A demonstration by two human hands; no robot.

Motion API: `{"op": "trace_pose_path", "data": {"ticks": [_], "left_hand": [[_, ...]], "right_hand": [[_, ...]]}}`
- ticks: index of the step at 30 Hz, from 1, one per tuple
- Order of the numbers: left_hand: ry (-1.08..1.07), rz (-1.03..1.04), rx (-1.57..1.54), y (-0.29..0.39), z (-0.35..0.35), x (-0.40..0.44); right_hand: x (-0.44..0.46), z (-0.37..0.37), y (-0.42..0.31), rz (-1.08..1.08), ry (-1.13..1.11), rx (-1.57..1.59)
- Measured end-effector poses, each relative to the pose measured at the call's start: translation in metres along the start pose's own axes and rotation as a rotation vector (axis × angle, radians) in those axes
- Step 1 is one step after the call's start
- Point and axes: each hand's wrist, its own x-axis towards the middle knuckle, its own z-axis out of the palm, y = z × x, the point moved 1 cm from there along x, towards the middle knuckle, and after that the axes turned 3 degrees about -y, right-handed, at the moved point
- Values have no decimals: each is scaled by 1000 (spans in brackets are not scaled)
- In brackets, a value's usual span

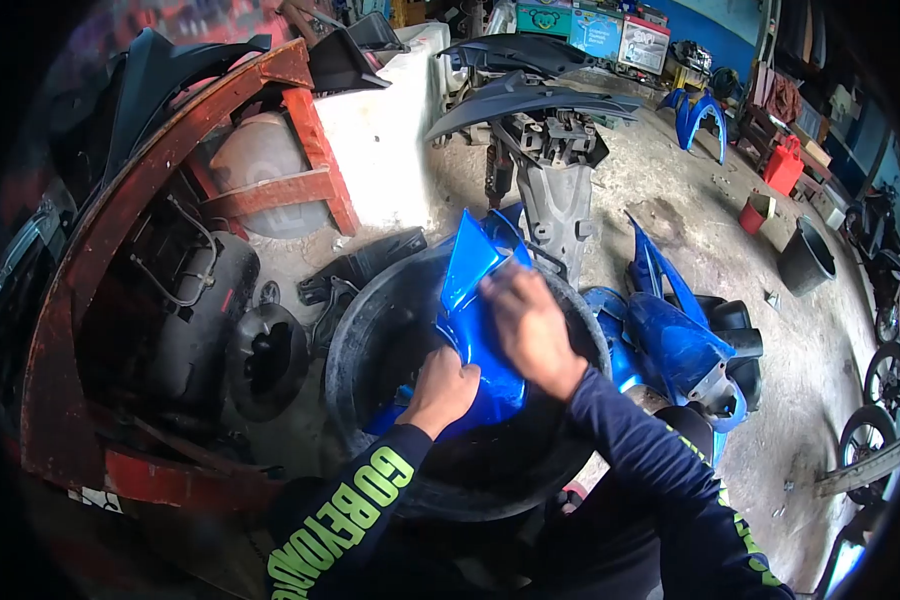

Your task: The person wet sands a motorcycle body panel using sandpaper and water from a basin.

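Observation:
A glossy blue motorcycle fairing panel (482,345) is held tilted over a large black tub (342,375). My left hand (444,388) is closed on the panel's left edge, thumb on top. Against the upper right of the panel is my right hand (532,322), its fingers bent and smeared by motion. Whether anything is under those fingers is hidden. Inside the tub, the lower part of the panel is in shadow, and the tub's contents are too dark to make out.
More blue fairing parts (675,340) lie on the floor right of the tub. A stripped motorcycle frame (555,190) stands ahead. On the left are a red wooden frame (70,300) and a black cylindrical tank (205,310). A dark bucket (807,258) stands at right.

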Motion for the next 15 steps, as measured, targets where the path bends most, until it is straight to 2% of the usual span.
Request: {"op": "trace_pose_path", "data": {"ticks": [2, 5, 6, 7, 8, 10, 13, 15], "left_hand": [[-60, -50, 15, 6, -1, 1], [-10, 16, 0, -4, 5, 2], [36, 48, 32, -6, 5, 2], [-34, -43, 51, -4, 1, 2], [-33, -47, 50, -3, 0, 3], [-83, -2, 40, -1, 0, 3], [-37, 36, 18, 0, 1, 1], [-88, 4, 59, 6, -4, 3]], "right_hand": [[5, 4, 7, -11, 64, -76], [-9, 15, -23, -178, -78, -112], [-4, 11, -18, -177, -74, -113], [3, 4, -8, -142, -6, -136], [10, -2, 1, -112, 58, -159], [10, -2, 2, -83, 58, -172], [-10, 8, -17, -184, -74, -159], [8, -2, -3, -128, 15, -195]]}}
